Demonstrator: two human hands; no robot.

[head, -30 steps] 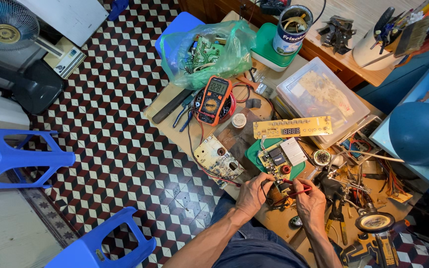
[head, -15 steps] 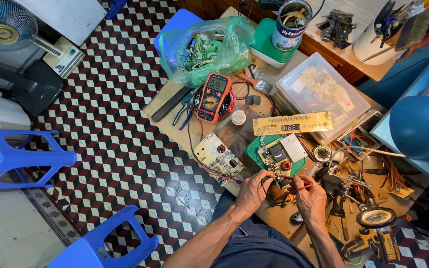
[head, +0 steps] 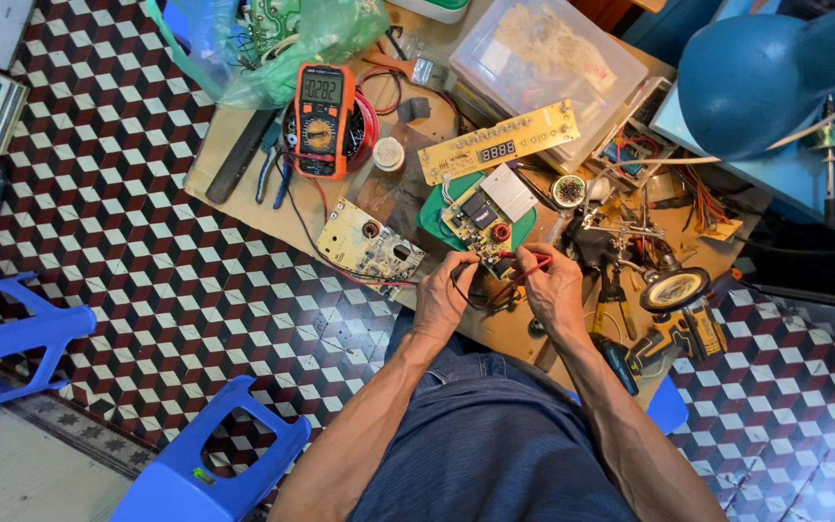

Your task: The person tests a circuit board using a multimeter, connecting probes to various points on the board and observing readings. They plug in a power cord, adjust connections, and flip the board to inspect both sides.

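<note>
Cluttered wooden desk [head: 244, 188] over checkered floor. Small green circuit board [head: 480, 217] near front edge; left hand [head: 445, 295] pinching black probe, right hand [head: 551, 285] apparently red. Best held steady, tips apart.

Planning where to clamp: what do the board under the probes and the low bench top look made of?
Circuit board: looks like rigid laminate, matte, studded with components. Bench top: seems plywood or fibreboard, dull tan, scuffed, unpainted. Left hand and right hand hold thin probes on it.
</note>
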